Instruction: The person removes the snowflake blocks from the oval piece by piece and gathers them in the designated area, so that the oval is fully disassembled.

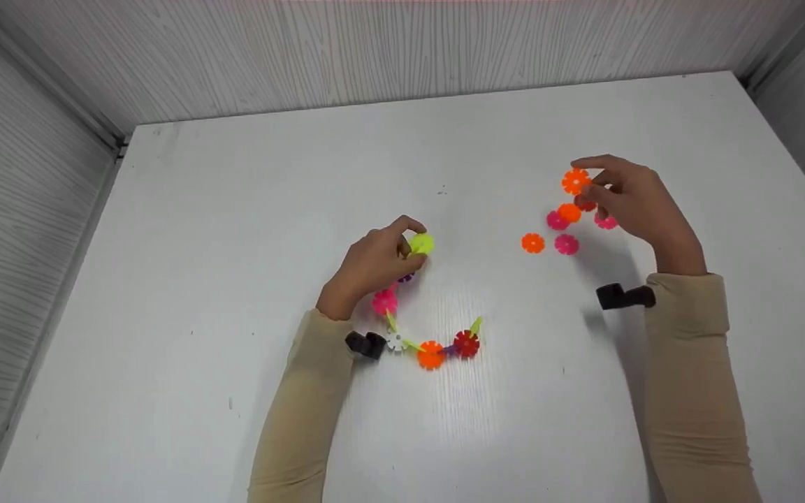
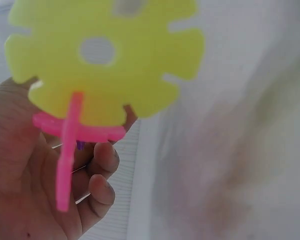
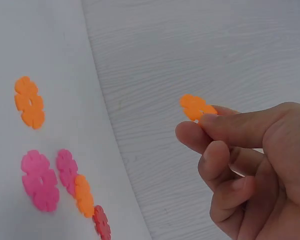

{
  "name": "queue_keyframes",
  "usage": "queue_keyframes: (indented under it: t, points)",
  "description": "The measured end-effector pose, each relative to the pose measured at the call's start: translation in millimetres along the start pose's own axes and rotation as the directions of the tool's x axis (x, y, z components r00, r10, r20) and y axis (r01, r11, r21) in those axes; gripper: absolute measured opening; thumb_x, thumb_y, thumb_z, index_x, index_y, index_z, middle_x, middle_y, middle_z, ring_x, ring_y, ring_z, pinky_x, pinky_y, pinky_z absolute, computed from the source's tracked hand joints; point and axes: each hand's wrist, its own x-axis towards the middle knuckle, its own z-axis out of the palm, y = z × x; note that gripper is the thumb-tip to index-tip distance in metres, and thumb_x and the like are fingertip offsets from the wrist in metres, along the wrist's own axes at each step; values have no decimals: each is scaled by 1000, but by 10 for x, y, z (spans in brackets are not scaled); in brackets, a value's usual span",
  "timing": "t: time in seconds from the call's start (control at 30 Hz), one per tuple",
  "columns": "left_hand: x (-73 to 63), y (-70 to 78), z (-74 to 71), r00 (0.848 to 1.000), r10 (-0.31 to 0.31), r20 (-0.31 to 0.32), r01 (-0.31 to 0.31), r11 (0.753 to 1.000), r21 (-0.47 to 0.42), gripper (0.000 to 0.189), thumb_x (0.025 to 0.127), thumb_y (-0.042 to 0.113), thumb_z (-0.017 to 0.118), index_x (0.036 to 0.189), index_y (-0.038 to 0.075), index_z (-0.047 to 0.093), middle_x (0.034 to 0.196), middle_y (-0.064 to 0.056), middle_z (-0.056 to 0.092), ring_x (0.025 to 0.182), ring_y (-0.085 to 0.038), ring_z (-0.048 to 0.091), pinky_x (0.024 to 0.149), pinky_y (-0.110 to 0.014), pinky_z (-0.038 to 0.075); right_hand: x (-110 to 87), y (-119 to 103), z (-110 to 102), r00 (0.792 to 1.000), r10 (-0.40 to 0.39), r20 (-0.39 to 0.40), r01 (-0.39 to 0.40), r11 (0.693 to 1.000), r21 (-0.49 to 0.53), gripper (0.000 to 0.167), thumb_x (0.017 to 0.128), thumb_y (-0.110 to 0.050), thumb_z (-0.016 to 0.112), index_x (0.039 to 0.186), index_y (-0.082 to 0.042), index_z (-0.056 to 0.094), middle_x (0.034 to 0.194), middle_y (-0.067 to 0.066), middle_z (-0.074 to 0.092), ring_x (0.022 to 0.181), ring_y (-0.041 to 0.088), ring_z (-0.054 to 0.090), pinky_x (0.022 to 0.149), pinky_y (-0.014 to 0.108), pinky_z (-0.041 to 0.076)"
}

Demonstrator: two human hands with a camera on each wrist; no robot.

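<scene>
My left hand (image 1: 377, 260) pinches a yellow-green notched plastic disc (image 1: 422, 243) at one end of a linked chain of such discs. Pink discs (image 2: 65, 160) show close by in the left wrist view. From that hand the chain curves down and right through a pink disc (image 1: 384, 302), a white disc (image 1: 396, 341), an orange disc (image 1: 430, 355) and a red disc (image 1: 466, 344). At the upper right, my right hand (image 1: 636, 199) pinches a single orange disc (image 3: 195, 106) between thumb and fingers, raised above the loose discs.
Several loose discs lie under and beside the right hand: an orange disc (image 1: 532, 243), a pink disc (image 1: 567, 244), and an overlapping orange disc (image 1: 569, 213) among others. The white table (image 1: 249, 181) is bordered by wood-grain panels (image 1: 374, 52) at the back and sides.
</scene>
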Motion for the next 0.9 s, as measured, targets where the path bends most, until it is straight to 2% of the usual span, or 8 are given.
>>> queue_keyframes:
  t: [0.17, 0.33, 0.57, 0.7, 0.9]
  points:
    - [-5, -6, 3, 1000, -7, -3, 7, 1000, -2, 39, 91, 29, 60, 128, 18, 54, 86, -4, 64, 67, -15, 54, 66, -27, 44, -18, 88, -83, 1000, 14, 10, -14, 1000, -24, 36, 98, -20, 51, 134, -20, 56, 86, 0, 68, 71, 22, 58, 63, 25, 44]
    - [-14, -13, -4, 999, 5, -34, -5, 1000, 2, 37, 92, 27, 59, 127, 16, 55, 84, -4, 63, 64, -15, 52, 64, -27, 41, -19, 177, -136, 995, 44, 88, -38, 996, -76, 35, 99, -20, 49, 133, -18, 57, 86, 1, 68, 70, 15, 59, 70, 29, 43]
    - [2, -20, 13, 998, 10, -55, -9, 1000, 28, 38, 91, 26, 59, 127, 13, 55, 85, -4, 66, 63, -14, 54, 63, -27, 42, -9, 345, -164, 961, 149, 232, -112, 980, -166, 37, 97, -16, 51, 133, -16, 56, 86, 8, 68, 73, 25, 59, 71, 36, 37]
    - [5, -12, 17, 999, -3, -45, 5, 999, 43, 39, 91, 26, 59, 128, 14, 55, 88, -5, 68, 67, -16, 58, 65, -28, 45, 11, 424, -153, 945, 196, 263, -145, 968, -204, 39, 96, -15, 52, 135, -14, 54, 81, 11, 65, 71, 25, 56, 66, 35, 37]
    - [11, -11, 8, 999, -6, -36, 7, 999, 48, 38, 91, 27, 60, 127, 15, 56, 88, -5, 69, 68, -17, 59, 66, -29, 45, 28, 483, -159, 925, 241, 295, -186, 961, -204, 39, 95, -15, 50, 134, -14, 55, 81, 6, 67, 67, 23, 54, 62, 34, 34]
